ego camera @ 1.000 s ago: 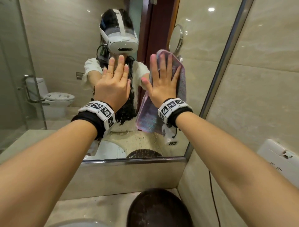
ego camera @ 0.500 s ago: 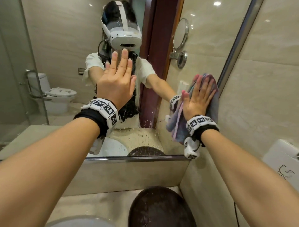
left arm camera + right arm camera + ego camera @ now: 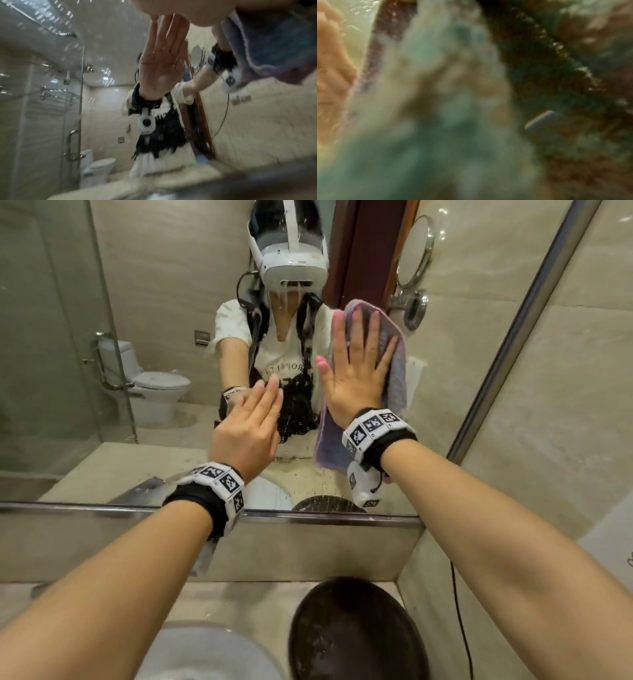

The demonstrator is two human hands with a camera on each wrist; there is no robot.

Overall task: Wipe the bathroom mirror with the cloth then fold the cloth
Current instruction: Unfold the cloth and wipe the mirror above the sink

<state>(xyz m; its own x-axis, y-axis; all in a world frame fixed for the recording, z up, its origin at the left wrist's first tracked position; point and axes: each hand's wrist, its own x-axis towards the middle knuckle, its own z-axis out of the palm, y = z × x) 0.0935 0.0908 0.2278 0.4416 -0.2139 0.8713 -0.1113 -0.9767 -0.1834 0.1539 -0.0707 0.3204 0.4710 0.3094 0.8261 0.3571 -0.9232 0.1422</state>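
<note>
Leftward now, right hand [image 3: 356,378] presses cloth [image 3: 394,364] flat on mirror [image 3: 164,285].

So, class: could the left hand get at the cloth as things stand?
Probably yes. The left hand is open and empty beside the cloth, with only bare mirror between; the right hand covers just its middle.

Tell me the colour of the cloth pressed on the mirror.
The cloth is mottled purple, pink and pale blue, clearest in the head view.
</note>
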